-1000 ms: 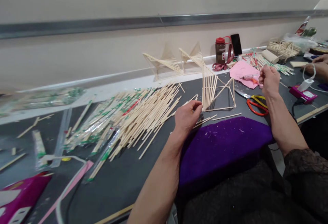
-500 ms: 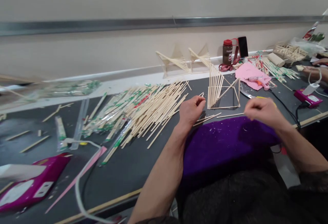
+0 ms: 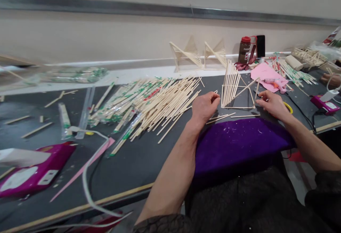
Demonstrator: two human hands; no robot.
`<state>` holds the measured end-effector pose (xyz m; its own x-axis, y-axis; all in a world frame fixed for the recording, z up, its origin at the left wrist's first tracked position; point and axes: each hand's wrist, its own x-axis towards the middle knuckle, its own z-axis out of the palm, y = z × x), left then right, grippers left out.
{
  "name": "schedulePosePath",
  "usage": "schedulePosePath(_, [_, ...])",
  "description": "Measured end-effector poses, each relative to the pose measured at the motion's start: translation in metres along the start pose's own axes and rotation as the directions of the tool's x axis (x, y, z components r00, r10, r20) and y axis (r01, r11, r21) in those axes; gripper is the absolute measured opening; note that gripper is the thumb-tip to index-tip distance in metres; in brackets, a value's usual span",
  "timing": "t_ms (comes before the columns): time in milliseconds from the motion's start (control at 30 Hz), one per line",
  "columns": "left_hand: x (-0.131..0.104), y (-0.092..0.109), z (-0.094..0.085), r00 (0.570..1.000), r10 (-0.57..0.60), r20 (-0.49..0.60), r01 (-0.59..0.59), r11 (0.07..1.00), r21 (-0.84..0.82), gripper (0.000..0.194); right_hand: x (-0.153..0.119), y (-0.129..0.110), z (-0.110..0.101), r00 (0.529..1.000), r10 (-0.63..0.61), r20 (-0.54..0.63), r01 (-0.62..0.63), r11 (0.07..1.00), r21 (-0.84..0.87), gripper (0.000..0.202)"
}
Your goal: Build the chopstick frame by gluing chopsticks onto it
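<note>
A wooden stick frame [image 3: 238, 107] stands on the dark table, a fan of sticks rising on its left side. My left hand [image 3: 205, 108] is closed just left of it, fingers curled in; whatever they hold, if anything, is hidden. My right hand [image 3: 272, 105] is at the frame's right post, thumb and forefinger apart; I cannot tell whether they touch it. A few loose sticks [image 3: 221, 118] lie in front of the frame. Beside my left hand spreads a large pile of bare sticks [image 3: 170, 107]. A yellow loop handle [image 3: 288, 107] shows beside my right hand.
Plastic-wrapped sticks [image 3: 122, 101] lie left of the pile. Two finished-looking stick pieces [image 3: 186, 57] lean at the wall. A bottle [image 3: 244, 50], phone [image 3: 261, 45] and pink paper [image 3: 262, 71] stand or lie behind. Magenta boxes [image 3: 57, 163] with cables and purple cloth [image 3: 239, 140] are nearer. Another person's hand [image 3: 326, 80] is far right.
My right hand has moved forward and its fingers have parted near the frame's right post. My left hand stays closed beside the frame. The view has shifted slightly.
</note>
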<state>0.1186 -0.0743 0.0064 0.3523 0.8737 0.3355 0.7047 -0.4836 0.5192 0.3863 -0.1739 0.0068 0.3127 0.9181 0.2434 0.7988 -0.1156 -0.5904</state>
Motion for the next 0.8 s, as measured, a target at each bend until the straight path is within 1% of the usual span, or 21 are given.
schedulePosePath(33, [0.0,0.0,0.0,1.0,0.002,0.006,-0.002,1.0,0.003,0.024,0.004,0.004,0.003,0.998,0.017,0.056,-0.016,1.0,-0.013,0.03])
schedulePosePath(100, [0.0,0.001,0.001,1.0,0.001,0.023,-0.002,1.0,0.007,0.024,0.008,0.009,0.009,0.99,0.013,0.142,-0.009,0.999,-0.031,0.024])
schedulePosePath(167, [0.0,0.001,0.001,0.999,0.0,0.032,0.0,1.0,0.008,0.024,0.012,0.012,0.014,0.985,-0.018,0.173,0.025,0.999,-0.042,0.021])
schedulePosePath(267, [0.0,0.001,0.001,0.999,0.0,0.035,0.0,1.0,0.014,0.024,0.021,0.016,0.017,0.986,-0.052,0.159,0.066,0.994,-0.084,0.022])
schedulePosePath(467, [0.0,0.001,0.002,0.998,-0.006,0.063,0.003,0.999,0.043,0.025,0.042,0.02,0.021,0.988,-0.048,0.145,0.074,0.981,-0.18,0.021])
schedulePosePath(667, [0.0,-0.001,0.003,0.996,-0.021,0.082,0.017,0.999,0.05,0.025,0.044,0.025,0.034,0.994,-0.098,0.053,0.106,0.974,-0.198,0.022])
schedulePosePath(800, [0.0,-0.003,0.005,0.997,-0.018,0.08,0.014,0.999,0.053,0.025,0.043,0.027,0.035,0.991,-0.126,0.037,0.131,0.979,-0.157,0.023])
